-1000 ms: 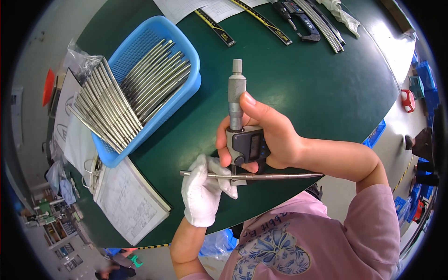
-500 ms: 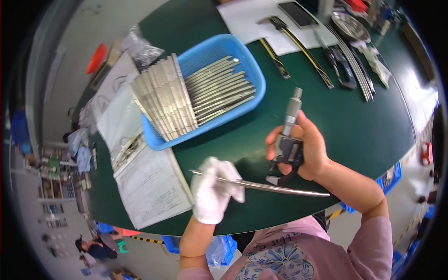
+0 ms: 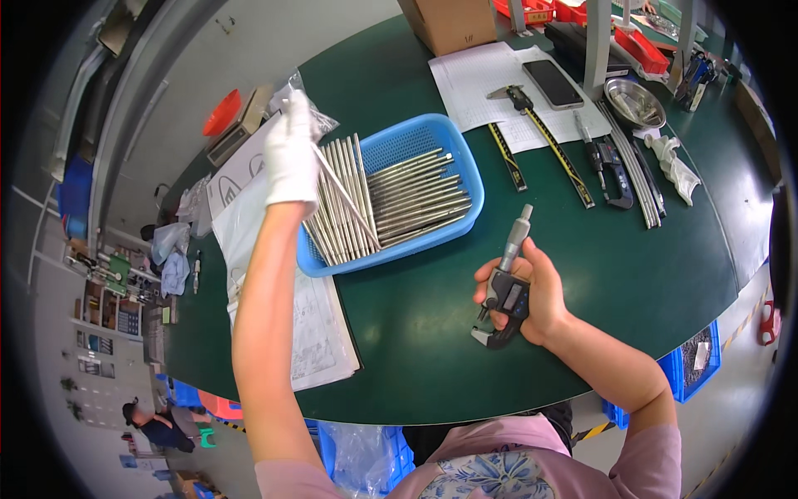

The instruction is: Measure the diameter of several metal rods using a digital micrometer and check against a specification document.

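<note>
My left hand (image 3: 291, 150), in a white glove, is stretched out over the left end of a blue basket (image 3: 455, 138) and pinches one long thin metal rod (image 3: 347, 200), which slants down across the other rods. Several more metal rods (image 3: 407, 195) lie in the basket, and a row of them rests across its left rim. My right hand (image 3: 536, 291) holds a digital micrometer (image 3: 505, 287) upright above the green table (image 3: 416, 333), near me and to the right of the basket.
Paper sheets (image 3: 312, 333) lie at the table's left edge. Behind the basket are a printed form (image 3: 486, 79), a phone (image 3: 553, 83), calipers (image 3: 544, 141), a metal bowl (image 3: 633, 101), a cardboard box (image 3: 453, 25) and a rag (image 3: 675, 166). Another person (image 3: 158, 426) is far below left.
My left hand has carried the rod away from the micrometer and out to the basket's left end. My right hand stays shut on the micrometer, now with no rod in it.
</note>
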`<state>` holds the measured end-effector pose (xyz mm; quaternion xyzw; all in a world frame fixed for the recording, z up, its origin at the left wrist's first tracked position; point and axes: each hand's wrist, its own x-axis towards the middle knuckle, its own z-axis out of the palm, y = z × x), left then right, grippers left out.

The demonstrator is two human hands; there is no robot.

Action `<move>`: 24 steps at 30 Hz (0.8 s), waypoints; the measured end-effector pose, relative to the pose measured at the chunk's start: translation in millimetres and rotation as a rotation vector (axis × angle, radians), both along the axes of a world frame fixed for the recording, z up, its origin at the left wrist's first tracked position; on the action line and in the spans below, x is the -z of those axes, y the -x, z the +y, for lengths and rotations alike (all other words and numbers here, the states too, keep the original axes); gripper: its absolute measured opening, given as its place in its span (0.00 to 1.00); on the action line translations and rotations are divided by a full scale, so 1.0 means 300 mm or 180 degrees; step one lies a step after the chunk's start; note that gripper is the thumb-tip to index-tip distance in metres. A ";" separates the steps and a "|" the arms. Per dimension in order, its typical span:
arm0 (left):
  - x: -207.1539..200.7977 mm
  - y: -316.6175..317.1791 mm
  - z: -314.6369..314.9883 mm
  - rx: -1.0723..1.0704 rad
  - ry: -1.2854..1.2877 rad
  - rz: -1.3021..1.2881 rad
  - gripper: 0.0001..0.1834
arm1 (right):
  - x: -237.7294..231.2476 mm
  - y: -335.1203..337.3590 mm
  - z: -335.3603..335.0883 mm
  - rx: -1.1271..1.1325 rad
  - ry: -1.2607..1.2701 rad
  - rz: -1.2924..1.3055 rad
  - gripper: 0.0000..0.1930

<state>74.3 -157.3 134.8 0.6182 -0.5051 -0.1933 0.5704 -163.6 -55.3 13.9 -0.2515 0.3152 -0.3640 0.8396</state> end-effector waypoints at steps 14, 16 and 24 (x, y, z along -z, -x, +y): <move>0.195 0.034 -0.117 -0.0508 -0.1913 -0.3122 0.24 | 0.009 0.011 -0.002 -0.0065 -0.0017 0.0162 0.33; 0.174 0.043 -0.082 -0.0550 -0.2116 -0.3421 0.22 | 0.011 0.009 -0.003 -0.0088 0.0075 0.0036 0.33; 0.197 0.066 -0.022 -0.0200 -0.2511 -0.4150 0.12 | 0.006 0.002 0.001 -0.0115 0.0194 0.0199 0.32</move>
